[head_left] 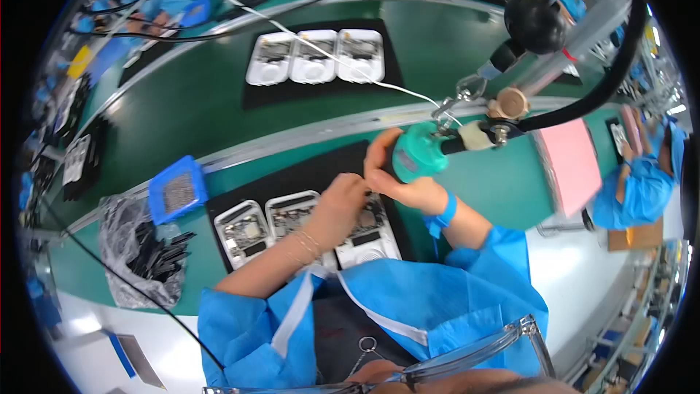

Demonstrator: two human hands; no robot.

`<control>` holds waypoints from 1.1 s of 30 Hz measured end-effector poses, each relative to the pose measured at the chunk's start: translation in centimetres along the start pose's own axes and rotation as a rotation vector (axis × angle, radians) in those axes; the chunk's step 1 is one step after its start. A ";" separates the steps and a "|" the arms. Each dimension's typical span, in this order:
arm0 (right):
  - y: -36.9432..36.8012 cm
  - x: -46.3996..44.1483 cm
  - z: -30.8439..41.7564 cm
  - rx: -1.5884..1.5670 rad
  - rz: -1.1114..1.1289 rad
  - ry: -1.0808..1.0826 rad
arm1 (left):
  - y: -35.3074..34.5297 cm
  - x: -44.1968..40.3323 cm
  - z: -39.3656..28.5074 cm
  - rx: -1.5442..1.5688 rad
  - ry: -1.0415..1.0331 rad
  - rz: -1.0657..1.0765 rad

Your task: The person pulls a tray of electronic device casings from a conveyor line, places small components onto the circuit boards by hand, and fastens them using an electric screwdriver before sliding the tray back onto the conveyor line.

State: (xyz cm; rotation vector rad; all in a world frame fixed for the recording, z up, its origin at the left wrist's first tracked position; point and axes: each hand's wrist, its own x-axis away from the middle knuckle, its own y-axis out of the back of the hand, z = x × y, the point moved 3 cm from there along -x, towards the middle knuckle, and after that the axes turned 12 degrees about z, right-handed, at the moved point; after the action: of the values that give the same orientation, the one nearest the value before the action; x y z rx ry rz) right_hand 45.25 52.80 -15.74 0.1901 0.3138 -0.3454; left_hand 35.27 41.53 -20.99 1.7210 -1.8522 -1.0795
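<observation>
blue smock [474, 277] (white-edged) | dark top [339, 321] | blue wristband [445, 213] | thin bracelets [309, 242] | clear-framed glasses [474, 354]

- Three near housings [243, 232] lie on the near mat [306, 180] on the table [481, 197].
- A parts tray [155, 201] sits left of them, a plastic bag [120, 248] before it.
- Behind the rail [292, 138], three far housings [313, 57] lie on another mat [251, 96].

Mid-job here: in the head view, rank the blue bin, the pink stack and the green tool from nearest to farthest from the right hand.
1. Green tool: nearest, within the curl of the right hand.
2. Pink stack: off to the right.
3. Blue bin: farthest, over on the left, past the left hand.
</observation>
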 end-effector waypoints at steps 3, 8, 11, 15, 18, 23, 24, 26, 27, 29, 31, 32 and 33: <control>-0.2 -0.5 -0.4 -0.226 -0.029 -0.056 | 0.4 0.3 0.2 -0.010 0.046 -0.009; -0.6 -0.4 0.0 -0.267 -0.065 0.020 | 0.6 0.5 -0.1 -0.004 0.041 0.017; -0.6 -1.3 1.6 -0.244 -0.095 -0.050 | 1.0 0.2 -0.4 -0.002 0.034 -0.001; -0.1 -1.3 3.8 -0.314 -0.124 0.117 | 2.5 0.2 -1.4 -0.088 -0.033 -0.094; 0.0 -1.2 5.5 -0.321 -0.120 0.194 | 7.5 2.4 -0.7 -0.300 -0.025 -0.133; 0.4 -0.5 6.0 -0.266 -0.104 0.209 | 19.5 13.2 8.4 -0.576 0.530 -0.517; 0.3 -0.7 6.0 -0.262 -0.107 0.192 | 21.1 15.7 10.3 -0.523 0.691 -0.490; 0.2 -1.0 5.6 -0.277 -0.087 0.160 | 22.2 18.7 14.1 -0.547 0.954 -0.211; 0.0 -1.2 5.4 -0.277 -0.064 0.131 | 22.4 19.5 14.6 -0.514 1.051 -0.036; -0.2 -1.1 5.2 -0.264 -0.027 0.062 | 22.7 20.3 15.1 -0.544 0.980 -0.080; -0.5 -1.1 4.6 -0.153 -0.050 0.010 | 22.5 20.4 16.1 -0.629 0.953 -0.085; -0.7 -1.3 4.5 -0.132 -0.056 0.006 | 22.3 20.4 16.6 -0.699 0.963 -0.068; -0.8 -1.3 4.5 -0.124 -0.058 0.008 | 22.4 20.0 16.0 -0.633 0.960 -0.117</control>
State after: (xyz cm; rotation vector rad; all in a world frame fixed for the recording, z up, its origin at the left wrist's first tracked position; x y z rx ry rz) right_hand 44.99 51.39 -11.20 0.0602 0.3477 -0.3817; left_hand 5.35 25.43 -18.56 1.5302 -0.7244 -0.5791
